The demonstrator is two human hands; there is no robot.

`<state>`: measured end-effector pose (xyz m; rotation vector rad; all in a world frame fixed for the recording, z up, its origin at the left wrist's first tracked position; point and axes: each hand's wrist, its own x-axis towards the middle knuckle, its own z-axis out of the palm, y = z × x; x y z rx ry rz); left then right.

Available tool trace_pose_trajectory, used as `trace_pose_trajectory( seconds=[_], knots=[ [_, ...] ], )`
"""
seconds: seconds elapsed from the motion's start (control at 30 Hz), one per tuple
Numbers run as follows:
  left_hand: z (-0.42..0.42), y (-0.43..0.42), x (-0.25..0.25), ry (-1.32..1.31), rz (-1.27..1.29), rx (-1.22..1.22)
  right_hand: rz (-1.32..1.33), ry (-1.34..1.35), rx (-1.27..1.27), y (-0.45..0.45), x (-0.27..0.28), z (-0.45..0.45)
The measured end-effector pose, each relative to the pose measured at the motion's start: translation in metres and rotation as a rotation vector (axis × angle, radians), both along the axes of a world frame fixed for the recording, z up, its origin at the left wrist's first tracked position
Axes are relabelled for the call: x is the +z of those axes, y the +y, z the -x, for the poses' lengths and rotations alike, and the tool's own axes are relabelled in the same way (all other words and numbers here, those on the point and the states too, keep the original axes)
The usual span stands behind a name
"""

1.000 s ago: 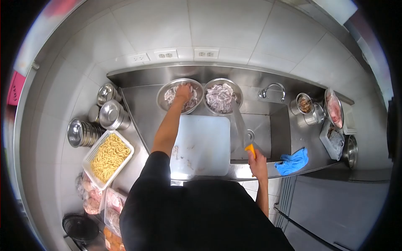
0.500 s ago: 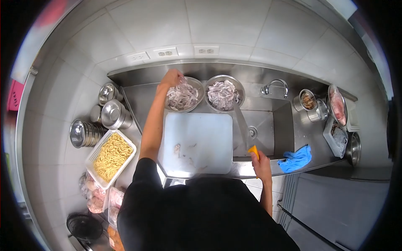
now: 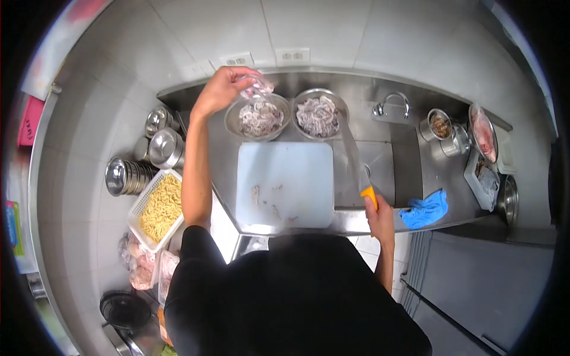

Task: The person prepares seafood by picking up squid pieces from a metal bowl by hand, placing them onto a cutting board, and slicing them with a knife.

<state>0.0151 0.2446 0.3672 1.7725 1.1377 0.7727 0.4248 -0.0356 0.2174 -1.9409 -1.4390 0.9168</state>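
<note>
My left hand (image 3: 228, 88), raised above the back left of the counter, grips a strip of pinkish-white meat (image 3: 259, 86) that dangles over the left metal bowl (image 3: 233, 126). More pale, slimy strips (image 3: 261, 118) fill that bowl. Beside it, the right metal bowl (image 3: 342, 107) is heaped with similar strips (image 3: 317, 116). My right hand (image 3: 380, 217) is closed round the yellow handle of a large knife (image 3: 353, 160), whose blade points up toward the right bowl. A pale cutting board (image 3: 285, 172) with a few scraps on it lies in front of the bowls.
A sink (image 3: 363, 184) with a faucet (image 3: 392, 107) is right of the board, and a blue cloth (image 3: 424, 209) lies beyond it. Metal containers and a meat dish (image 3: 484, 133) stand at far right. Noodles in a white basket (image 3: 138, 223) and stacked bowls (image 3: 126, 177) are at left.
My left hand has risen from inside the left bowl, up and to the left, lifting a strip with it. My right hand still holds the knife in nearly the same place.
</note>
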Motion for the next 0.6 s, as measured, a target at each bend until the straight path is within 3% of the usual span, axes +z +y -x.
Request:
trace_pose_trajectory(
  seconds=[0.1, 0.17, 0.23, 0.37, 0.47, 0.6],
  knots=[
    [-0.003, -0.041, -0.016, -0.046, -0.006, 0.0, 0.033, 0.033, -0.024, -0.005, 0.006, -0.002],
    [-0.007, -0.072, -0.058, -0.117, 0.087, -0.002, 0.003, 0.029, -0.015, -0.01, 0.004, -0.003],
    [-0.01, -0.109, -0.123, -0.156, 0.22, 0.014, -0.021, -0.001, 0.017, -0.014, 0.008, -0.002],
    [-0.005, -0.187, -0.295, 0.252, 0.071, 0.1, -0.034, -0.115, 0.171, -0.02, -0.019, 0.007],
    [-0.033, -0.243, -0.326, 0.636, -0.302, 0.418, -0.018, -0.232, 0.3, -0.022, -0.07, 0.023],
    [-0.055, -0.248, -0.325, 0.613, -0.237, 0.286, 0.144, -0.389, 0.466, -0.006, -0.11, 0.071]
  ],
)
